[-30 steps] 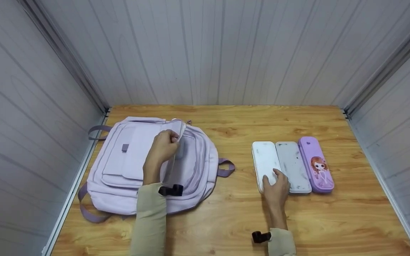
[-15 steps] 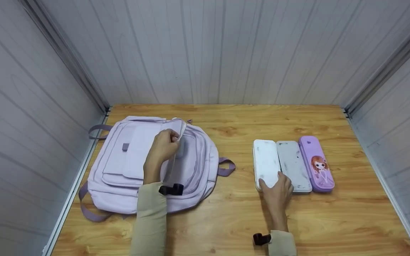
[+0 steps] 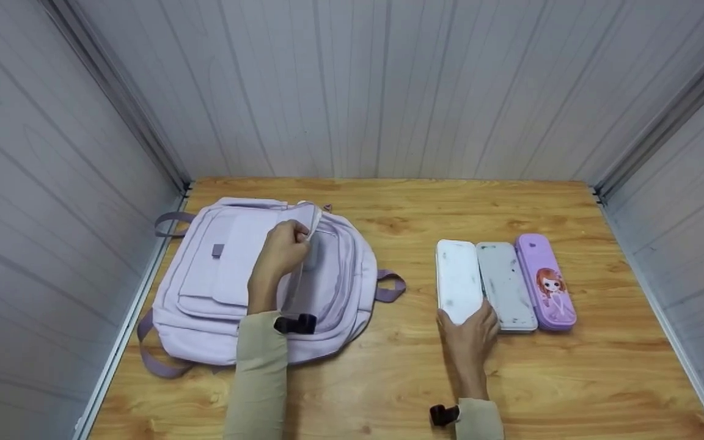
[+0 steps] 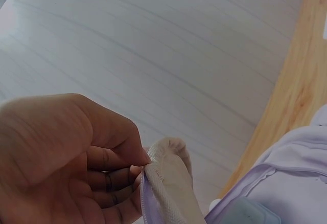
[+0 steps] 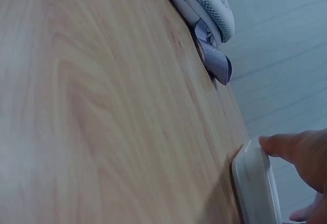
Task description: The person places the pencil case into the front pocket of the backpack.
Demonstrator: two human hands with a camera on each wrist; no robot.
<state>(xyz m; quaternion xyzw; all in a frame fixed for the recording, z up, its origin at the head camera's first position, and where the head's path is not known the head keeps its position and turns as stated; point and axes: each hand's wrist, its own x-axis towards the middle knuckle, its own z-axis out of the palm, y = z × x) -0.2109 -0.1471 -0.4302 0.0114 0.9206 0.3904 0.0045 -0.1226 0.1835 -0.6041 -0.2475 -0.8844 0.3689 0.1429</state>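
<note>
A lilac backpack [image 3: 217,269] lies on the left of the wooden table with its zipped opening spread. My left hand [image 3: 282,247] pinches the zippered edge of the raised flap [image 4: 171,183] between thumb and fingers. Inside the opening, part of a grey-blue box [image 4: 248,213] shows. To the right, my right hand [image 3: 471,333] grips the near end of a white pencil box [image 3: 459,275], thumb [image 5: 278,146] on its left edge and fingers on its right. Beside it lie a grey pencil box [image 3: 508,287] and a purple pencil case [image 3: 546,281] with a cartoon girl.
Pale panel walls [image 3: 352,91] enclose the wooden table [image 3: 382,391] at the back and both sides. A backpack strap loop [image 3: 390,286] sticks out toward the boxes. Another strap [image 3: 159,354] lies at the bag's lower left.
My right hand has shifted down to the near end of the white pencil box and closed on its sides. My left hand keeps its pinch on the flap edge.
</note>
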